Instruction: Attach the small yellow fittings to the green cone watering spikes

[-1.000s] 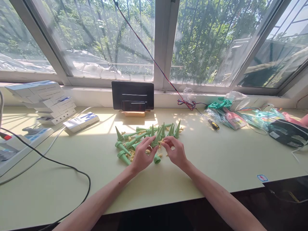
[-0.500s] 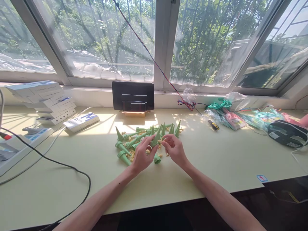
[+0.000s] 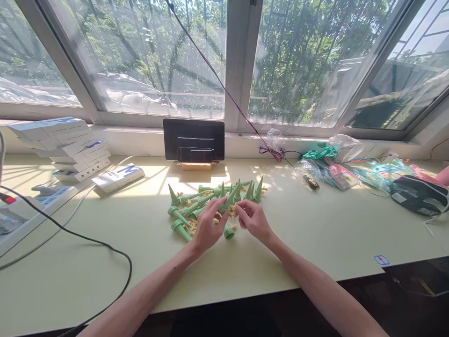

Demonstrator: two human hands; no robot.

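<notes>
Head: hands w/ cone, prob. peg

Daylight pours in through the windows ahead, strong enough to lay a milky glare over them. Sun patches blaze along the back of the table, crossed by thin bar shadows, and the black tablet throws its shadow this way. Beneath the near edge it's nearly black. Toward the sides, window frames splay and stretch. The yellow pieces by the right hand look soft, their detail lost.
</notes>
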